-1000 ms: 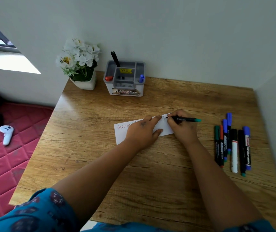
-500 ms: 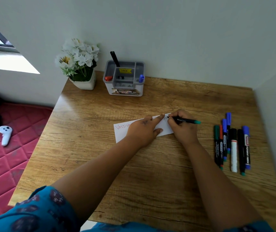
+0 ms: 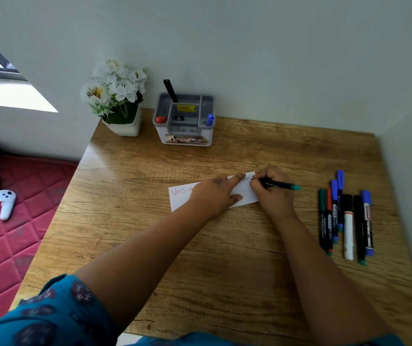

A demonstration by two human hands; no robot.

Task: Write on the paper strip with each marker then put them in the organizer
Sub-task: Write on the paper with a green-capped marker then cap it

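Your right hand (image 3: 272,193) pinches a green-capped marker (image 3: 278,184), tip on the paper strip (image 3: 246,193), which lies mid-desk under the flat, outstretched fingers of your left hand (image 3: 214,196). The grey organizer (image 3: 184,136) by the wall holds a black marker (image 3: 170,90) upright at its back-left, a red one (image 3: 160,119) at its left edge and a blue one (image 3: 209,119) at its right. Six more markers (image 3: 344,221) lie side by side on the desk (image 3: 150,221) to your right.

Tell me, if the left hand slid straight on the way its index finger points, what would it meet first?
Most likely the right hand, which grips the green-capped marker just beyond the left hand on the paper strip.
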